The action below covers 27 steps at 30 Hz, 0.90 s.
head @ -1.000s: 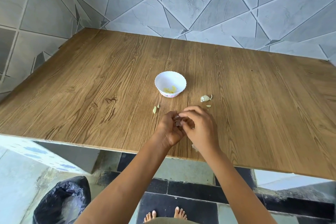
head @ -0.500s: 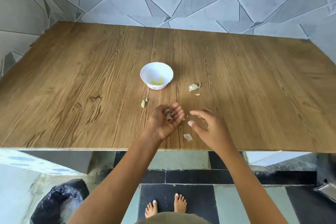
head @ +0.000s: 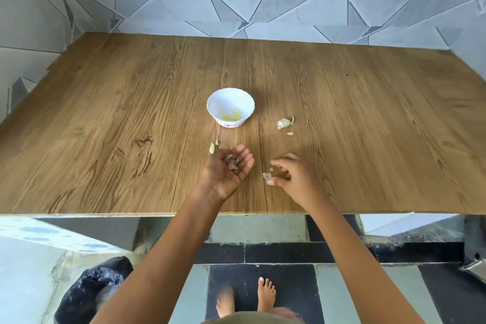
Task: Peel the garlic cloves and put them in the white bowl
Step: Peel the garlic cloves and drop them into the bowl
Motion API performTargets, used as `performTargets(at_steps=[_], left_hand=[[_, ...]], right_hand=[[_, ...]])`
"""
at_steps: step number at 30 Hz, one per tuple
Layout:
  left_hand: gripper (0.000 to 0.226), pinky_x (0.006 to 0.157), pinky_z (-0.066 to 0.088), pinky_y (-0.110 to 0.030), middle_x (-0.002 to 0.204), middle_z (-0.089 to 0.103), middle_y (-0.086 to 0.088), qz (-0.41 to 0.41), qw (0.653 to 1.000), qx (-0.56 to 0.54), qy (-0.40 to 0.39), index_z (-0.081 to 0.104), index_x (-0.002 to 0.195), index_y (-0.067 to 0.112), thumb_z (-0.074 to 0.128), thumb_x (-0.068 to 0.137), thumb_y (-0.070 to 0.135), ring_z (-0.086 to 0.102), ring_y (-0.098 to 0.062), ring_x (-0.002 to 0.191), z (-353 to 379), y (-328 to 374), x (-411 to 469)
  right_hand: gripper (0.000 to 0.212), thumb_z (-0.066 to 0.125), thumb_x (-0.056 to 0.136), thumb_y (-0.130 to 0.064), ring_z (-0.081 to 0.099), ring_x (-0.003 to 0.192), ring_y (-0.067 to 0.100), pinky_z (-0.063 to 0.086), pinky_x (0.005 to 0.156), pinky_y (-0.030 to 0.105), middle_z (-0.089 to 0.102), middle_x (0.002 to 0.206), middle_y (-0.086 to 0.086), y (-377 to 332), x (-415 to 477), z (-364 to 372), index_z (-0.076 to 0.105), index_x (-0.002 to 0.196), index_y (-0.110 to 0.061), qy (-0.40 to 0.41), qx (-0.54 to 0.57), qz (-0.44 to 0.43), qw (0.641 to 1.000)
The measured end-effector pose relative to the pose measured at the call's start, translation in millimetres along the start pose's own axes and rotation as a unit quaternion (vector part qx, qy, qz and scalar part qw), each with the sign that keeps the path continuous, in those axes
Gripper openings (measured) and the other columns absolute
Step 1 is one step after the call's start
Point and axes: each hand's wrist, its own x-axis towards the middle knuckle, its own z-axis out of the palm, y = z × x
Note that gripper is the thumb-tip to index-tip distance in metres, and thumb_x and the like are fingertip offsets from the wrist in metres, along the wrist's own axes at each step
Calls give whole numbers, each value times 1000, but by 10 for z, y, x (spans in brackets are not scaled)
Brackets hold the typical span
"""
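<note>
The left hand (head: pixel 226 172) is cradling purplish garlic skins (head: pixel 232 162) on its upturned, relaxed palm. The right hand (head: pixel 293 179) is pinching a pale papery scrap (head: pixel 267 176).

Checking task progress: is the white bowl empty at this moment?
No, a few yellowish garlic pieces lie at the bottom of the white bowl.

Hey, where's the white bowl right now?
In the head view, the small white scalloped bowl sits near the middle of the wooden table, just beyond the left hand, with a pale garlic clove to its right.
</note>
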Motion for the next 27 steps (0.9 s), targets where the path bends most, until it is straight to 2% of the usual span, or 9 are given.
performTargets(at_steps=[6,9,11,14,17,20,22,24,27], left_hand=[[38,64,58,-32,74,68,-14,6,1000,4,2,63,82,-1,35,100,19,65,-23,76,-35,-15,-31],[38,63,58,-32,74,67,-14,10,1000,2,1,62,82,-1,35,100,18,63,-23,77,-29,-10,-39],[38,62,58,-32,74,67,-14,11,1000,1,-1,62,81,-1,35,100,18,63,-23,78,-15,-16,-44],[38,63,58,-31,79,65,-14,11,1000,8,5,62,82,-1,34,100,18,62,-22,79,-2,-36,-26],[37,63,58,-30,82,64,-14,11,1000,19,14,62,83,-1,34,99,18,62,-22,78,1,-97,-6],[34,62,57,-29,76,65,-15,7,999,36,18,63,82,-1,37,97,15,64,-22,71,47,-168,10],[34,59,57,-28,71,63,-14,2,999,38,17,61,80,0,36,97,15,62,-20,64,118,-205,13],[35,54,56,-26,59,62,-10,4,999,38,26,58,75,2,36,98,15,58,-18,59,184,-227,18],[33,46,52,-21,47,57,-4,7,999,33,40,55,70,5,38,97,14,52,-14,53,230,-242,19]], right_hand=[[17,79,73,-14,64,76,12,51,69,24,70,85,2,-129,157,24,72,87,-9,-3,5,57,998],[5,74,79,-14,54,61,0,36,52,10,68,76,-4,-191,173,10,73,81,-10,-19,-22,55,998],[5,72,82,-16,54,62,4,32,50,9,65,75,-6,-215,184,4,73,81,-11,-26,-49,35,998],[5,69,82,-14,55,63,8,36,51,18,68,77,-3,-218,200,-5,73,81,-12,-43,-50,25,998],[5,72,79,-9,57,59,3,44,59,22,66,69,-7,-184,180,-109,71,76,-14,-23,97,38,994],[4,73,78,-5,58,56,-2,47,59,17,66,66,-10,-260,164,-285,72,78,-9,3,173,-14,985],[7,71,81,-5,63,68,-3,49,67,15,70,78,-12,-378,177,-343,74,86,-9,-21,133,-61,989],[16,65,84,-4,66,88,8,46,80,15,72,98,-5,-455,203,-337,75,96,-10,-48,31,-106,993],[19,63,84,-2,65,89,21,50,81,32,71,98,4,-482,234,-264,75,94,-12,-27,-72,-154,985]])
